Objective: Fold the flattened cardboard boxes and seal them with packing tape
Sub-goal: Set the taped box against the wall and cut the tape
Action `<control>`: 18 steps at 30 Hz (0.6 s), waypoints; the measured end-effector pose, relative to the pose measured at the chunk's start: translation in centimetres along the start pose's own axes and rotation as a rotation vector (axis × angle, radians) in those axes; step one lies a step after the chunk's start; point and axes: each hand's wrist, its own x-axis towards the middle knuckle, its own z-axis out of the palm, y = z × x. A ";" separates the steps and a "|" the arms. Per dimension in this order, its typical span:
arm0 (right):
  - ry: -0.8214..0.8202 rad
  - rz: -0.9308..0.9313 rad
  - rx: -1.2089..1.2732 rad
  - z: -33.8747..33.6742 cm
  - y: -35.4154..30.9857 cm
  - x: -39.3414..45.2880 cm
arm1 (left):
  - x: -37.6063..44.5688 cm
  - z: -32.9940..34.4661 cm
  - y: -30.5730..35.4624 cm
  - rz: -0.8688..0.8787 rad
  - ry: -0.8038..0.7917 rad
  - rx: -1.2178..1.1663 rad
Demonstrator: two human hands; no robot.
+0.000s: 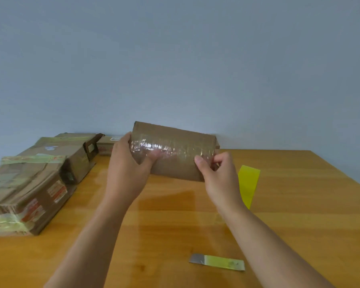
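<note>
A small brown cardboard box (175,140) is held tilted above the wooden table (299,204), its near face crossed by a wrinkled band of clear tape. My left hand (129,165) grips its left end, thumb on the taped face. At the box's right end my right hand (218,175) pinches the tape, fingers curled. A yellow strip of tape (248,183) lies on the table just right of my right hand. A short knife-like tool (216,261) with a yellow handle and a grey blade lies near the front edge.
Stacks of flattened and taped cardboard boxes (29,183) fill the table's left side. Another small box (106,145) stands at the back by the grey wall. The wall runs close behind the table's far edge.
</note>
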 end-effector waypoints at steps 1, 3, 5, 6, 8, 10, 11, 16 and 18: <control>0.006 -0.027 -0.058 0.3 0.8 -0.3 | -0.5 0.5 -0.6 -0.022 0.001 -0.022; 0.036 -0.084 -0.172 0.7 2.5 -0.7 | -1.8 1.5 -1.9 -0.090 -0.014 -0.049; 0.026 -0.093 -0.213 0.9 3.9 -1.0 | -3.4 2.5 -3.1 -0.140 -0.042 -0.073; -0.004 -0.076 -0.211 1.0 4.5 -1.3 | -4.1 3.0 -3.8 -0.161 -0.048 -0.088; -0.050 -0.061 -0.232 1.3 5.7 -1.9 | -5.2 3.8 -4.9 -0.204 -0.036 -0.135; -0.073 -0.059 -0.240 1.6 6.7 -2.7 | -5.5 4.2 -5.5 -0.232 0.001 -0.166; -0.082 -0.044 -0.233 1.7 7.1 -2.9 | -5.5 4.3 -5.7 -0.236 0.008 -0.164; -0.127 -0.011 -0.322 2.2 7.9 -3.0 | -5.6 5.0 -6.7 -0.248 -0.036 -0.133; -0.142 -0.039 -0.405 2.4 7.9 -3.0 | -5.6 5.2 -6.8 -0.267 -0.024 -0.108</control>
